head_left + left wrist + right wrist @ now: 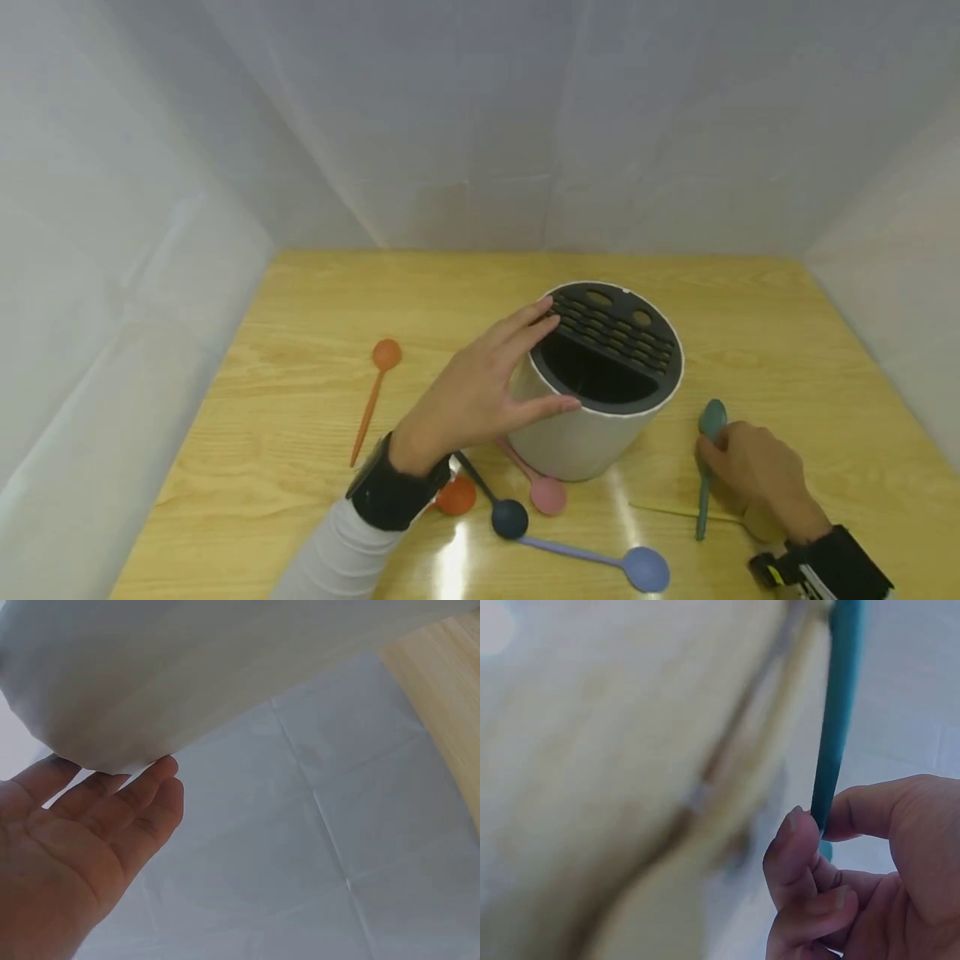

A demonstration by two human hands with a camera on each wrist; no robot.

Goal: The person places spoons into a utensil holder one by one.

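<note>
A white round holder with a black slotted lid stands tilted on the wooden table. My left hand lies against its left side with straight fingers; the same left hand and the holder's pale wall fill the left wrist view. My right hand pinches the handle of a teal spoon that lies on the table to the right of the holder. In the right wrist view the teal spoon sits between thumb and fingers of the right hand.
Other spoons lie on the table: an orange one at the left, a pink one, a dark blue one, a lilac one and a red-orange bowl near my left wrist. White sheeting walls the table in.
</note>
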